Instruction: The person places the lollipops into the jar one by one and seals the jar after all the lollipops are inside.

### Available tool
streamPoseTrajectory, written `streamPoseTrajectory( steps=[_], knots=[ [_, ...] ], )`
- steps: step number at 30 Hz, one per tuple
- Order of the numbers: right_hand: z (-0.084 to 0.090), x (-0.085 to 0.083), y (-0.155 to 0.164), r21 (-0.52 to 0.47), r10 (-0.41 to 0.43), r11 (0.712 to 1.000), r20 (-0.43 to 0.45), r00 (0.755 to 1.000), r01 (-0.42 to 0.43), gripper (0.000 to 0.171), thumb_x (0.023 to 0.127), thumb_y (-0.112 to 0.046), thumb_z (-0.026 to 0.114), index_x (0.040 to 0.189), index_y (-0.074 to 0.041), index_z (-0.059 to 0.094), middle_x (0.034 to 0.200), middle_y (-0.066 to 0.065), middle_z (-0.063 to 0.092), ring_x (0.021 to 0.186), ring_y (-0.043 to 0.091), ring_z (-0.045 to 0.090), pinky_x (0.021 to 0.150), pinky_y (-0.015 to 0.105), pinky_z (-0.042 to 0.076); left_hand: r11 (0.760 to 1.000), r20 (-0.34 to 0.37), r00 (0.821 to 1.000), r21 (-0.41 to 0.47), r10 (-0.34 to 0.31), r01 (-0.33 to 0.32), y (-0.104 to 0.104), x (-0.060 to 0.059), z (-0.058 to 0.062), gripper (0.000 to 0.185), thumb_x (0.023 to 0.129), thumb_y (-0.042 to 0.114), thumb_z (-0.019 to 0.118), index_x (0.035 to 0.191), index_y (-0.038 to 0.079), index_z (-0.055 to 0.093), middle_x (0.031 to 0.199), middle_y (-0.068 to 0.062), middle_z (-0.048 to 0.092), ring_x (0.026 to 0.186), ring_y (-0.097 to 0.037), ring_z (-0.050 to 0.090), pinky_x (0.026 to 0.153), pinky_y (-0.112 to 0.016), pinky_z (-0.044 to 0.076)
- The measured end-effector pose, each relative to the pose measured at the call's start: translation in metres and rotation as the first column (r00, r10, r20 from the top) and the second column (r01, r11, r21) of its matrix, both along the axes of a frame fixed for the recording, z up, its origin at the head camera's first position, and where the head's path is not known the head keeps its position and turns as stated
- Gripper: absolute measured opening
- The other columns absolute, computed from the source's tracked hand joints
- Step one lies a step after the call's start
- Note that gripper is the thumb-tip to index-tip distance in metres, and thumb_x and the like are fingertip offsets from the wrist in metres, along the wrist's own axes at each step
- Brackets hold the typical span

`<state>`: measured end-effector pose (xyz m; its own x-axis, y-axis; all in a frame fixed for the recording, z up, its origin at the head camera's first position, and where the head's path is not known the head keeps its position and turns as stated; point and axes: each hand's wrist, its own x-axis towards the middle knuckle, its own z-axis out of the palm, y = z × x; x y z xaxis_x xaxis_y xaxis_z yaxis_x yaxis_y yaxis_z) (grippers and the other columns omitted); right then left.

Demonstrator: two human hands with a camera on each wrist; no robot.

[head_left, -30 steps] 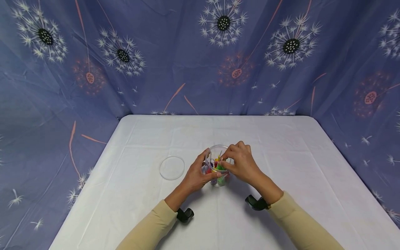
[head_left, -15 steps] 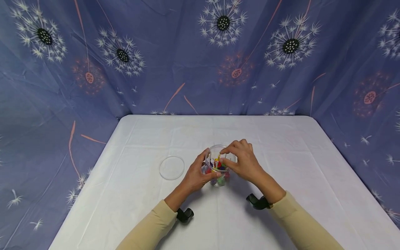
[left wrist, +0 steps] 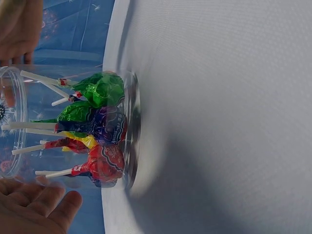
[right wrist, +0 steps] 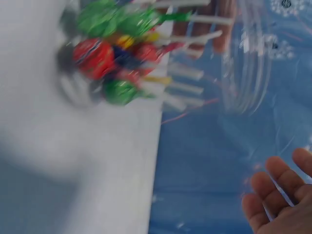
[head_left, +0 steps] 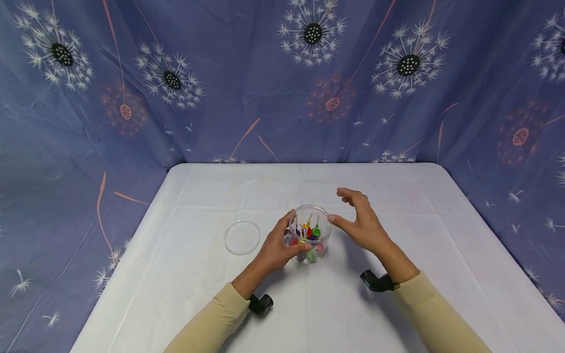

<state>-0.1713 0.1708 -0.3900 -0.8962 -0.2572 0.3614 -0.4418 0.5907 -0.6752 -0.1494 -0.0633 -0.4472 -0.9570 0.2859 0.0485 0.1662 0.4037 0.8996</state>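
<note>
A clear plastic jar (head_left: 328, 231) stands upright on the table without a lid, its contents showing through the wall. Inside are several lollipops (left wrist: 105, 90) in green, red, purple and yellow wrappers, heads down and white sticks up. My left hand (head_left: 278, 249) grips the jar from the left, thumb across the near side and fingers round the far side. To the right of the rim, my right hand (head_left: 364, 225) is raised with fingers spread and nothing in it. Its thumb tip is right at the jar's rim in the head view.
A round clear lid (head_left: 243, 238) lies flat on the white-covered table (head_left: 212, 294), left of the jar. Behind the table hangs a blue curtain (head_left: 247, 73) with a dandelion print. Black bands with camera mounts sit at both wrists.
My right hand has come up out of the jar's mouth and moved right, its fingers spreading. A green lollipop it was touching now stands in the jar. The left hand has stayed put.
</note>
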Motion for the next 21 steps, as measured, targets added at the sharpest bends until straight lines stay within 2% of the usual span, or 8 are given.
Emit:
streamPoseTrajectory(
  steps=[7,14,21],
  knots=[
    [-0.020,-0.001,0.017,-0.003,0.007,1.000,0.103,0.995,-0.006,0.083,0.084,-0.027,0.071,0.149,-0.011,0.022,0.146,0.013,0.037,0.131,0.034,0.038,0.106,0.053,0.032,1.000,0.004,1.000,0.015,-0.003,0.003,0.000,0.000,0.002,0.095,0.077,0.043,0.076,0.151,0.024,0.020,0.151,-0.006,0.036,0.133,-0.032,0.042,0.109,-0.050,0.037],
    [-0.038,0.004,0.021,0.004,0.039,0.999,0.264,0.964,-0.042,0.098,0.079,-0.036,0.076,0.152,-0.016,0.013,0.153,0.011,0.028,0.138,0.036,0.029,0.109,0.059,0.029,1.000,0.006,1.000,0.017,-0.005,0.005,0.000,0.000,0.003,0.094,0.077,0.041,0.076,0.151,0.024,0.020,0.151,-0.007,0.035,0.134,-0.033,0.041,0.109,-0.050,0.037],
    [-0.048,0.007,0.008,-0.003,0.091,0.996,0.306,0.948,-0.094,0.107,0.072,-0.037,0.081,0.152,-0.015,0.013,0.152,0.012,0.029,0.137,0.037,0.030,0.108,0.061,0.030,1.000,0.017,1.000,-0.002,-0.005,0.005,0.001,0.002,0.003,0.095,0.077,0.044,0.075,0.151,0.023,0.019,0.151,-0.007,0.036,0.132,-0.034,0.042,0.108,-0.051,0.038]
  ],
)
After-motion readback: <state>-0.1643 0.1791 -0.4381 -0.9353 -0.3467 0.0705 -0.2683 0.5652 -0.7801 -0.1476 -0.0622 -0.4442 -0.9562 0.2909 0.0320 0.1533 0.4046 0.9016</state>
